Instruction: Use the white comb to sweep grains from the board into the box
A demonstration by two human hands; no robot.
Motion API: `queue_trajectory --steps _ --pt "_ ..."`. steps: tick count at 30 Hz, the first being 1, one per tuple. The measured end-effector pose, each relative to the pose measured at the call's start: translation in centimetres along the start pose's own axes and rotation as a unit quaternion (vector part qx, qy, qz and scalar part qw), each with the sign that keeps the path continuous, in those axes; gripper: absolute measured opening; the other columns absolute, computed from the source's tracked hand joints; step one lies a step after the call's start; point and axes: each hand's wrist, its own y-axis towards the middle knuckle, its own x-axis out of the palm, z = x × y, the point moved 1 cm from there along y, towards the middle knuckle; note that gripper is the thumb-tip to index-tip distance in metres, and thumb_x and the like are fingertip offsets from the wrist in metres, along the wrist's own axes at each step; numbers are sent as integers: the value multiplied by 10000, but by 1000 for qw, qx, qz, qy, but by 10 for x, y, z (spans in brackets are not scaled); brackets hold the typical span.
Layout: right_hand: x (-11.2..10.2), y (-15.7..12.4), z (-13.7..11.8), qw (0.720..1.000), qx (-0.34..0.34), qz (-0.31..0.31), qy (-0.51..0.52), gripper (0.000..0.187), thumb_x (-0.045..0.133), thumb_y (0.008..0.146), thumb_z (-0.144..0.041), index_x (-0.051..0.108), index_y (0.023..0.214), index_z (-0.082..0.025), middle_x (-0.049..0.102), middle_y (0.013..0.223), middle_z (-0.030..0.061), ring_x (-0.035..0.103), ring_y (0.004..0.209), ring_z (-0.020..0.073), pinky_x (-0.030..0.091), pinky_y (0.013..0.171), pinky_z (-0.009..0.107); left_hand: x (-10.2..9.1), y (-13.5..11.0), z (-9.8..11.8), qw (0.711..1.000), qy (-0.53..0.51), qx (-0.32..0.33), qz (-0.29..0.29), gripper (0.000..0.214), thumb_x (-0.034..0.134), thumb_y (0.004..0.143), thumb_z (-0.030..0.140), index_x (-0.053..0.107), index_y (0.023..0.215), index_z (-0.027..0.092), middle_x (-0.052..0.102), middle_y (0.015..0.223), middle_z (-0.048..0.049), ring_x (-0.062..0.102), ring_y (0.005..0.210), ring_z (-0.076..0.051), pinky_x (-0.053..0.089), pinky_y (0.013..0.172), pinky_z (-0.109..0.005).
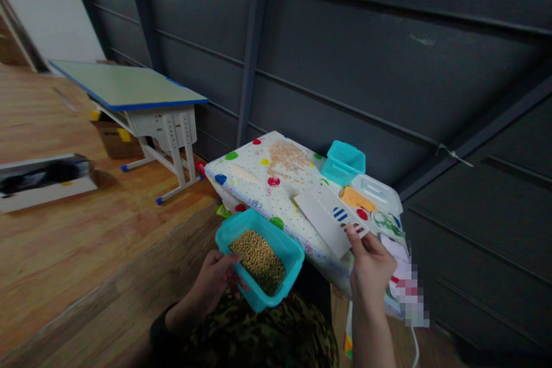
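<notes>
My left hand [218, 282] is closed round the near side of a teal plastic box [260, 259] filled with small tan beans, held just off the table's near-left edge. My right hand [370, 264] pinches the near end of a flat white slotted plate [328, 215] that lies tilted over the small table [254, 175] with its spotted cloth. A loose heap of pale grain [288, 155] lies on the cloth towards the far side.
A second teal box [344, 162] and a clear lid [379, 191] with an orange piece sit at the table's far right by the dark panelled wall. A green-topped desk [129, 89] stands to the left on the wooden floor.
</notes>
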Motion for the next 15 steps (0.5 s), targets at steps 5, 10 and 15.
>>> queue_trajectory --steps 5,10,15 --pt "-6 14 6 999 -31 12 -18 563 981 803 -701 942 890 -145 863 850 101 721 787 276 579 769 400 -2 2 -2 1000 -6 -5 14 520 989 647 591 630 478 255 679 436 -75 642 366 -230 426 314 -293" --pt "-13 23 3 997 -44 46 -47 553 979 787 -696 944 890 -154 871 856 102 749 804 294 595 779 406 -1 2 -4 1000 -3 -7 7 543 998 643 599 616 461 258 682 436 -75 644 372 -229 435 320 -295" --pt "-7 32 1 994 -61 41 -75 610 925 781 -765 934 860 -160 883 867 133 755 839 323 602 789 423 1 1 -5 1000 -4 -15 -2 506 998 658 585 678 472 240 699 445 -97 628 364 -216 420 322 -286"
